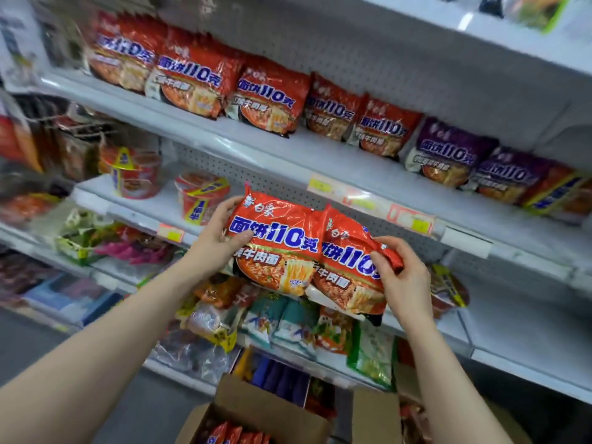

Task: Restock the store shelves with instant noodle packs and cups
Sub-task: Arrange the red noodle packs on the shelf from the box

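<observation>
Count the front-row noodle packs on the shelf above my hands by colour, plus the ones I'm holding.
Red shelf packs: 5
Purple shelf packs: 2
Orange-yellow pack at right edge: 1
Held red packs: 2
Total: 10

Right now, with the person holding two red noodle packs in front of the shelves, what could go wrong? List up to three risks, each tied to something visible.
1. The right hand pinches only the edge of the right pack, so it may drop.
2. The left hand grips the left pack near the cups; a swing might knock one over.
3. The purple packs sit beside the red row; a red pack could land among them.
</observation>
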